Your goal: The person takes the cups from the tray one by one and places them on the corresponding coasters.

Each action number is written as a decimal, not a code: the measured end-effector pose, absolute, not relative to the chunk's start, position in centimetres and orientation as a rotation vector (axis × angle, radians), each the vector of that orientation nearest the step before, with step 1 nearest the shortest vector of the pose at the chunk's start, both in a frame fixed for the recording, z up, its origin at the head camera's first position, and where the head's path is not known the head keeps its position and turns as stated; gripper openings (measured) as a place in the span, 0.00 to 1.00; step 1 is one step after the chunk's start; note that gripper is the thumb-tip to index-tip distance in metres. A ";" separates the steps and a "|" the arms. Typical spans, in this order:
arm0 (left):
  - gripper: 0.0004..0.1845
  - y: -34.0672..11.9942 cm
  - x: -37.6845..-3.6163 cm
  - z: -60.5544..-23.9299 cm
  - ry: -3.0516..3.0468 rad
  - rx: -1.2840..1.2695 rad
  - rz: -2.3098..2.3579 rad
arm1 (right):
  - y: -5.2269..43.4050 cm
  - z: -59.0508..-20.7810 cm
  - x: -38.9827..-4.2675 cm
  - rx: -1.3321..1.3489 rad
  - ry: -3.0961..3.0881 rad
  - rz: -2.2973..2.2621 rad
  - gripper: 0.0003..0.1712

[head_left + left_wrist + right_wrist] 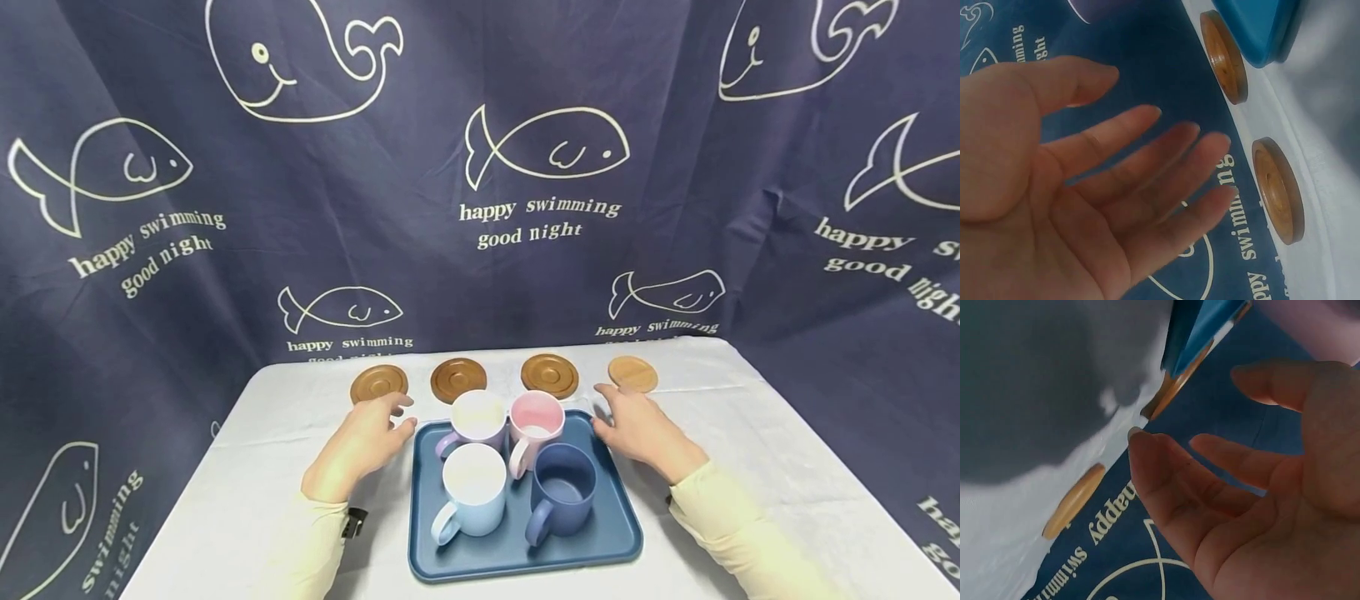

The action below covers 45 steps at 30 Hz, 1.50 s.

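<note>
A blue tray lies on the white table and holds several mugs: a lilac mug, a pink mug, a light blue mug and a dark blue mug. My left hand hovers just left of the tray with its fingers spread and nothing in it; the left wrist view shows the bare palm. My right hand hovers at the tray's right far corner, fingers relaxed and bare, as the right wrist view confirms.
Several round wooden coasters stand in a row behind the tray: and a paler coaster. A dark blue curtain with fish prints hangs behind the table. The table's edges fall away left and right.
</note>
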<state>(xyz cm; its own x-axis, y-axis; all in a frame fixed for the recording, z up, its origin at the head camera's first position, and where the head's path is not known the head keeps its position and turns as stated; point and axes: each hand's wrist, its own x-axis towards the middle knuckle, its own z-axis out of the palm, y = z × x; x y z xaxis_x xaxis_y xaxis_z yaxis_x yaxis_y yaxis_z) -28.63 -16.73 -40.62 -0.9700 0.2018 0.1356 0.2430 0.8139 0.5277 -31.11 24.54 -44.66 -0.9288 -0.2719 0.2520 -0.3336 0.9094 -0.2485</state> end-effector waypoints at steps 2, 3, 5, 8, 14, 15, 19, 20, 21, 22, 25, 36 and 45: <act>0.16 -16.7 -28.7 -40.7 -2.914 -0.391 -0.906 | 24.2 -44.8 -30.9 0.459 -2.887 0.436 0.34; 0.15 -16.7 -28.7 -40.8 -2.911 -0.411 -0.932 | 24.1 -44.8 -30.8 0.459 -2.898 0.438 0.33; 0.12 -16.7 -28.8 -40.9 -2.909 -0.449 -0.989 | 23.8 -45.0 -30.7 0.460 -2.918 0.440 0.33; 0.09 -16.6 -28.9 -40.9 -2.919 -0.519 -1.081 | 23.6 -45.1 -30.5 0.454 -2.911 0.431 0.32; 0.09 -16.5 -29.2 -41.4 -2.935 -0.637 -1.187 | 23.3 -45.6 -30.5 0.437 -2.903 0.423 0.30; 0.09 -16.5 -29.2 -41.5 -2.933 -0.654 -1.210 | 23.2 -45.7 -30.5 0.433 -2.904 0.423 0.29; 0.07 -16.4 -29.2 -41.6 -2.926 -0.729 -1.329 | 22.9 -46.0 -30.4 0.407 -2.922 0.434 0.27; 0.06 -16.3 -29.1 -41.5 -2.927 -0.744 -1.354 | 22.8 -46.0 -30.4 0.400 -2.929 0.434 0.27; 0.06 -16.3 -29.1 -41.5 -2.927 -0.759 -1.371 | 22.7 -46.1 -30.4 0.392 -2.937 0.434 0.27; 0.06 -16.2 -29.1 -41.5 -2.933 -0.764 -1.382 | 22.5 -46.1 -30.3 0.383 -2.945 0.437 0.28; 0.05 -16.1 -29.1 -41.6 -2.941 -0.781 -1.371 | 22.2 -46.3 -30.3 0.364 -2.953 0.433 0.27; 0.04 -15.8 -29.2 -42.1 -2.932 -0.882 -1.351 | 22.3 -46.9 -30.1 0.373 -2.971 0.401 0.12; 0.03 -15.8 -29.2 -42.0 -2.918 -0.915 -1.360 | 22.3 -46.7 -30.1 0.386 -2.990 0.392 0.14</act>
